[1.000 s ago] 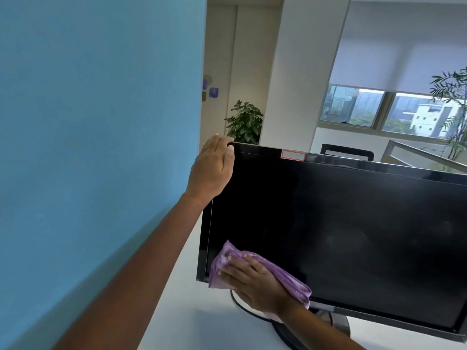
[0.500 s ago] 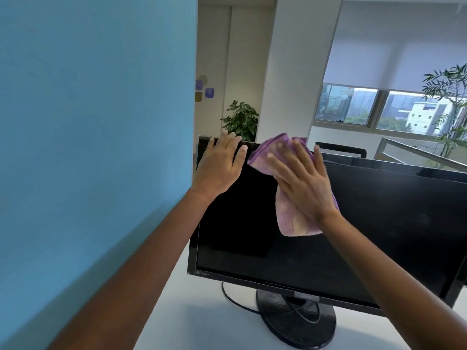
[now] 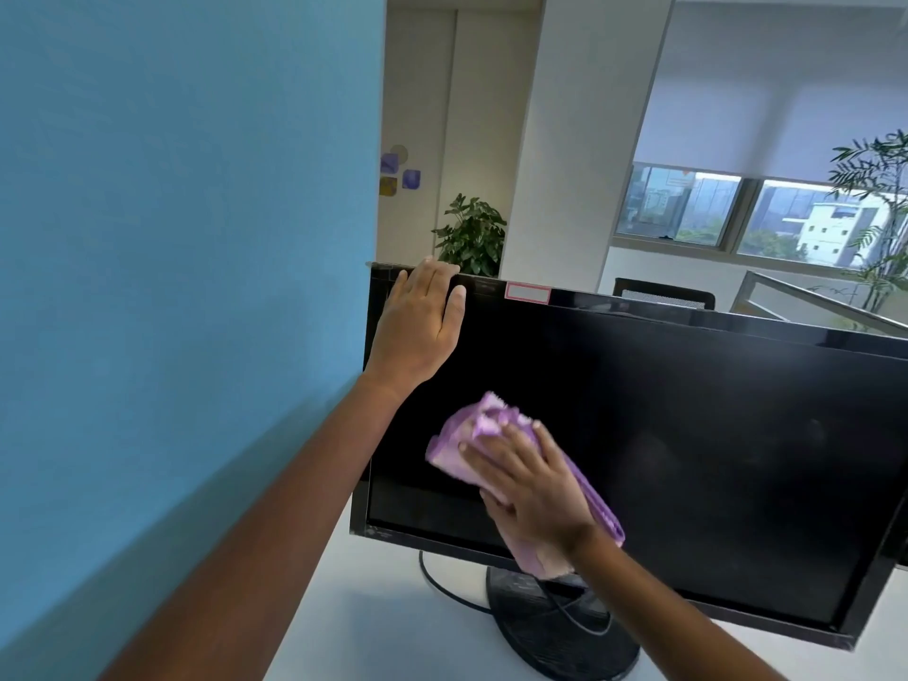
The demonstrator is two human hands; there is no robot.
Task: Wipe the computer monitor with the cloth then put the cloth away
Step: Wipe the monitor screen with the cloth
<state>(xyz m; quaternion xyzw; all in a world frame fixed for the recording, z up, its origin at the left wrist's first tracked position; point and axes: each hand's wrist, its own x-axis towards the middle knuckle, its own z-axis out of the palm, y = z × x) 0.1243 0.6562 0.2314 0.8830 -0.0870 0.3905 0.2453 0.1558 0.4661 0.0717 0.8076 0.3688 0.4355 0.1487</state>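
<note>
A black computer monitor (image 3: pixel 688 444) with a dark screen stands on a round black base (image 3: pixel 550 626) on the white desk (image 3: pixel 393 631). My left hand (image 3: pixel 422 326) rests over the monitor's top left corner, fingers hooked on the upper edge. My right hand (image 3: pixel 530 489) presses a crumpled purple cloth (image 3: pixel 471 435) flat against the lower left part of the screen. Part of the cloth hangs below my wrist over the bottom bezel.
A blue partition wall (image 3: pixel 186 287) runs close along the left. A black cable (image 3: pixel 442 582) curls from the base over the desk. Behind the monitor are a potted plant (image 3: pixel 471 238), a white column, a chair back (image 3: pixel 663 292) and windows.
My right hand swept the cloth from the lower left of the screen up to the top edge, then back down to the lower left. My left hand stayed on the top corner.
</note>
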